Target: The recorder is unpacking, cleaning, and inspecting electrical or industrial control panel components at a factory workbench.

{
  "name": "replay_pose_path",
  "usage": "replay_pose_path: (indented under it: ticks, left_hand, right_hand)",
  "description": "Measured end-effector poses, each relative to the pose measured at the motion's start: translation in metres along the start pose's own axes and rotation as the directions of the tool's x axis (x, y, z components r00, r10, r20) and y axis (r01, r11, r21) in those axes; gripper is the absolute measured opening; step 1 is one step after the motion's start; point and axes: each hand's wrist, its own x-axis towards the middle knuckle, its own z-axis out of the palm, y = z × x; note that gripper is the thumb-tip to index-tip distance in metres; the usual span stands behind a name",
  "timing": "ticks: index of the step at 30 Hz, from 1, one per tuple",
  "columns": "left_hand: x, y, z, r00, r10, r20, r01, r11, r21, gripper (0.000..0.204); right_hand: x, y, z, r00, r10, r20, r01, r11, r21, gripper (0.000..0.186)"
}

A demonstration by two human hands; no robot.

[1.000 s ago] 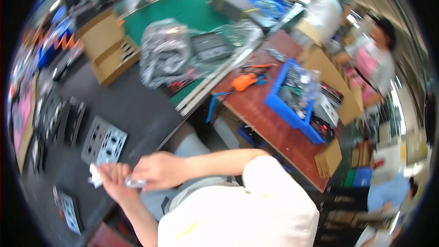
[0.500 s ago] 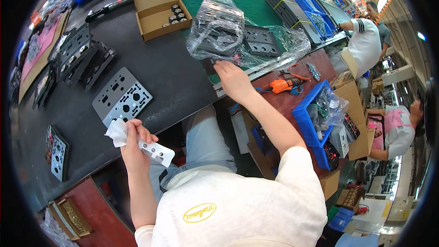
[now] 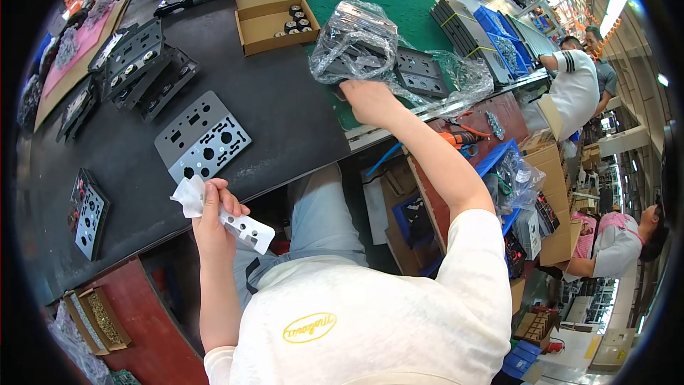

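My left hand (image 3: 216, 208) is closed around a white perforated strip (image 3: 251, 231), with a crumpled white end sticking out beside the thumb. Just beyond it, a grey metal panel (image 3: 187, 130) with round and slotted cutouts lies flat on the dark table. My right hand (image 3: 370, 103) reaches forward with curled fingers to the near edge of a bundle in clear plastic wrap (image 3: 354, 46). A dark edge shows at its fingertips, but what they grip is hidden. Black panels (image 3: 420, 73) with holes lie partly in the wrap, to the right of the bundle.
Several dark panels (image 3: 139, 71) are piled at the left, and another perforated panel (image 3: 91, 221) stands nearer me. An open cardboard box (image 3: 267, 41) holds small black round parts. Pliers (image 3: 467, 127) and an orange-handled tool (image 3: 456, 140) lie right of my forearm. Co-workers are at the right.
My right hand has moved forward, closer to the wrapped bundle, and its fingers are more curled. The left hand keeps its hold on the white strip. The whole view has shifted slightly.
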Motion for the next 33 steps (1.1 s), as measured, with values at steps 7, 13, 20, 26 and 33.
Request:
replay_pose_path:
  ticks: [7,13,20,26,33]
  left_hand:
    - [0.000,0.004,-0.002,1.000,0.013,-0.016,-0.013,1.000,-0.002,0.024]
    - [0.002,0.004,-0.018,0.998,0.030,-0.049,-0.032,0.999,-0.041,0.024]
    - [0.000,0.001,-0.005,0.999,0.045,-0.005,-0.045,0.998,-0.032,0.023]
    - [-0.012,0.013,-0.035,0.987,0.096,-0.129,-0.088,0.994,0.065,0.024]
    - [0.017,0.037,-0.080,0.929,0.175,-0.325,-0.019,0.903,0.430,0.030]
  right_hand:
    - [-0.003,0.040,-0.015,0.981,0.128,-0.149,-0.061,0.921,0.386,0.031]
    - [-0.018,-0.010,-0.089,0.922,0.344,-0.178,-0.101,0.657,0.747,0.029]
    - [0.035,-0.101,-0.038,0.680,-0.218,-0.700,0.286,0.958,-0.021,0.046]
    - [0.048,-0.107,0.010,0.974,-0.133,-0.181,0.170,0.964,0.203,0.047]
    - [0.041,-0.119,-0.007,0.920,-0.238,-0.311,0.311,0.927,0.210,0.039]
